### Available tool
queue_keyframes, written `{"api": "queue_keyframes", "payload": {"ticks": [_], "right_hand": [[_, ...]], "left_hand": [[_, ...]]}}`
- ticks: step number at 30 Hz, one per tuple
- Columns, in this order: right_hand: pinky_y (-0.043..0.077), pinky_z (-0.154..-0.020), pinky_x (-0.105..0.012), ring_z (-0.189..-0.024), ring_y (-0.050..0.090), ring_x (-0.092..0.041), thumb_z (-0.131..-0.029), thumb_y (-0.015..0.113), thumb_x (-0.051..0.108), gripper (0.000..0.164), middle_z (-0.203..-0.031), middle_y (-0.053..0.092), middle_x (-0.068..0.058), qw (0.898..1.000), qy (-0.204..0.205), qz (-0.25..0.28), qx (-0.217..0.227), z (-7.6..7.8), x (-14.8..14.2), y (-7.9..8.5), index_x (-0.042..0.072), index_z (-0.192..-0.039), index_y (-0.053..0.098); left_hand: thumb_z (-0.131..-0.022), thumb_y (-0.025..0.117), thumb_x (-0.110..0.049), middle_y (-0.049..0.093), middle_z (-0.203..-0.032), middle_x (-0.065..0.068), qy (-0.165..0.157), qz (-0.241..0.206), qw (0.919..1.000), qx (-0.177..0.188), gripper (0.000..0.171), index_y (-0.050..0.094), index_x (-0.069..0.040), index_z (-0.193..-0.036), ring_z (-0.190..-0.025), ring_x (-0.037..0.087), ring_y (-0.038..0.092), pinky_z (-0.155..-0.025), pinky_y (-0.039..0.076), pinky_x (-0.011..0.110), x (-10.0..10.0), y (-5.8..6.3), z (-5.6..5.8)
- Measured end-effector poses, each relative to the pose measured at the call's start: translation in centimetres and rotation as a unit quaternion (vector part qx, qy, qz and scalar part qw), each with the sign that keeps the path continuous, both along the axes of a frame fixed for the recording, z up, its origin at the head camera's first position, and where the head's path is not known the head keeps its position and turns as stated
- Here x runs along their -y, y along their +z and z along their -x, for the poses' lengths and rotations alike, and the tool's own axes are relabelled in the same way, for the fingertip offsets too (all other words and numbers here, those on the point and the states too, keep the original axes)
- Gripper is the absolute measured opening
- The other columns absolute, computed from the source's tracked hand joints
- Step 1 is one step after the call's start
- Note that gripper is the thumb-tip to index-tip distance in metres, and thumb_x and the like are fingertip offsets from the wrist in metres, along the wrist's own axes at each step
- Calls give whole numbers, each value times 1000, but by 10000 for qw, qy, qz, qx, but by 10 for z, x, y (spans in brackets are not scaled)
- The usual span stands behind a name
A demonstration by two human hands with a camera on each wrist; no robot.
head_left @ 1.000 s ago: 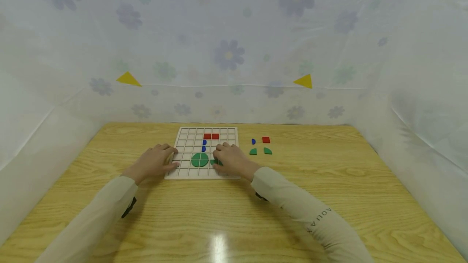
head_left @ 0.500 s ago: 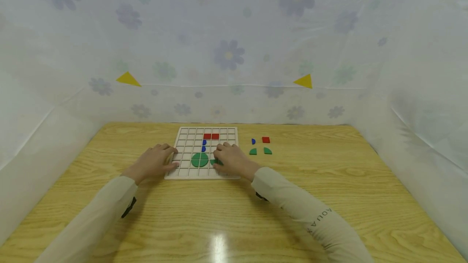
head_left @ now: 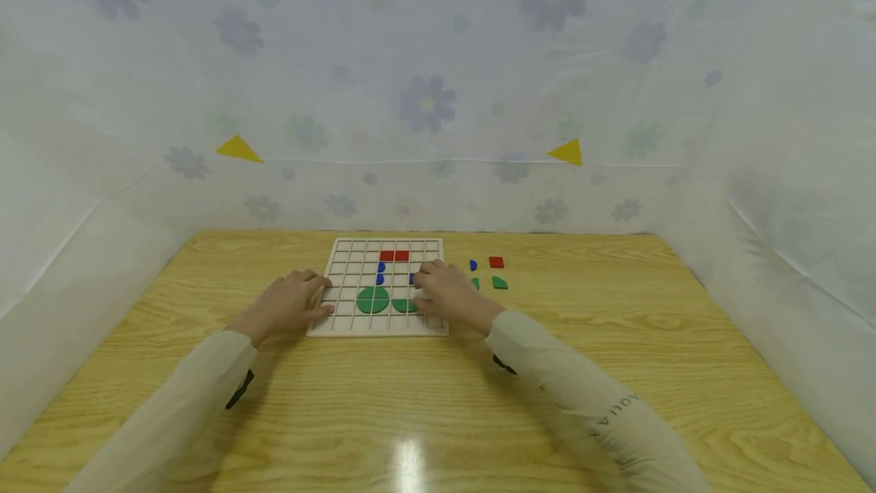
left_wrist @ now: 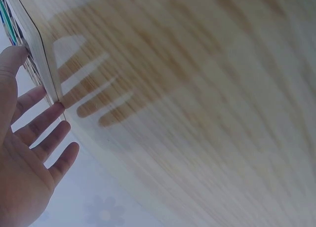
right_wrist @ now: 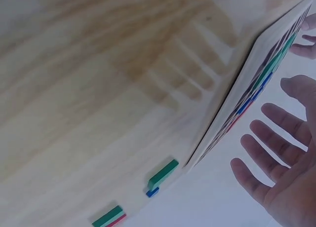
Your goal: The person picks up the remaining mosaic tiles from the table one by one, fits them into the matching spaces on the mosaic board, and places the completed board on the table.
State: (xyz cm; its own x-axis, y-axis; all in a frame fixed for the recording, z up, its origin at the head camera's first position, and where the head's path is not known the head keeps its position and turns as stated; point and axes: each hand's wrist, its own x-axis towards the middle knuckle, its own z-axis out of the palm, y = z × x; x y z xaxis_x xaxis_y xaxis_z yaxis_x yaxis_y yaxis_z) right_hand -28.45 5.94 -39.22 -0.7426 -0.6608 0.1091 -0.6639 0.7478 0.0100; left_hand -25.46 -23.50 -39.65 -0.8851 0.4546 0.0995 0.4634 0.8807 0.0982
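Observation:
A pale gridded board lies on the table. My left hand touches its left edge, thumb over the rim and fingers spread along the side. Over the board's right part hovers my right hand, fingers loosely bent and parted, nothing between them in the right wrist view. Set in the grid are two red squares, blue half-discs below them, and a green disc. Beside the right hand show a green half-disc shape and a blue piece, both partly covered by it.
Right of the board lie a loose blue half-disc, a red square and a green quarter-disc. Another green piece is partly hidden behind the right hand. Floral sheeting encloses the wooden table.
My right hand has shifted right, uncovering more of the green half-disc shape and a blue piece, and now partly hides a loose green piece. The left hand stays put.

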Motion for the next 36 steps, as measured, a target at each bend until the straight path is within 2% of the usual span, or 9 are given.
{"api": "queue_keyframes", "payload": {"ticks": [5,12,20,23,27,31,36], "right_hand": [[49,-72,-33,-89,54,-17,-89,56,35,25,-102,59,-1,9997,-89,209,-100,7,-15,-3,14,-101,63],[49,-80,-37,-92,54,-20,-88,59,34,26,-101,59,-2,9993,-327,151,-38,8,-35,-1,12,-101,64],[48,-68,-34,-82,53,-22,-85,62,21,19,-95,59,-7,9977,-61,604,-303,8,-61,-3,6,-95,63],[49,-71,-36,-87,53,-24,-86,61,21,19,-96,58,-8,9975,-128,673,-196,8,-70,-3,5,-97,62],[49,-78,-39,-93,54,-26,-87,61,25,22,-100,58,-7,9979,-428,481,108,11,-77,-3,8,-100,62],[49,-76,-38,-91,54,-23,-86,63,28,22,-99,59,-5,9975,-574,348,219,12,-81,-3,11,-99,63],[49,-75,-38,-92,53,-24,-87,62,25,21,-99,59,-5,9962,-644,445,392,11,-85,-1,10,-101,63]], "left_hand": [[-86,61,-39,56,-119,19,29,4,10000,3,49,57,-3,-119,-107,40,53,-86,43,57,0,0,0],[-86,60,-39,55,-121,20,37,-2,10000,53,50,56,-2,-120,-109,41,52,-88,41,58,1,1,0],[-87,60,-38,55,-121,20,46,-12,9999,107,48,56,-3,-120,-109,41,51,-88,40,59,1,2,-1],[-87,60,-38,55,-121,20,72,-36,9999,116,49,56,-3,-120,-110,41,51,-89,39,59,1,2,-1],[-86,60,-38,55,-121,19,54,-43,9999,75,48,57,-3,-120,-109,41,51,-89,40,59,1,1,-1],[-86,60,-37,56,-120,19,18,-45,10000,25,47,57,-3,-119,-108,40,52,-87,41,58,2,0,-1],[-86,60,-37,56,-120,19,-1,-54,10000,10,46,58,-4,-118,-108,40,52,-87,41,59,2,0,0]]}}
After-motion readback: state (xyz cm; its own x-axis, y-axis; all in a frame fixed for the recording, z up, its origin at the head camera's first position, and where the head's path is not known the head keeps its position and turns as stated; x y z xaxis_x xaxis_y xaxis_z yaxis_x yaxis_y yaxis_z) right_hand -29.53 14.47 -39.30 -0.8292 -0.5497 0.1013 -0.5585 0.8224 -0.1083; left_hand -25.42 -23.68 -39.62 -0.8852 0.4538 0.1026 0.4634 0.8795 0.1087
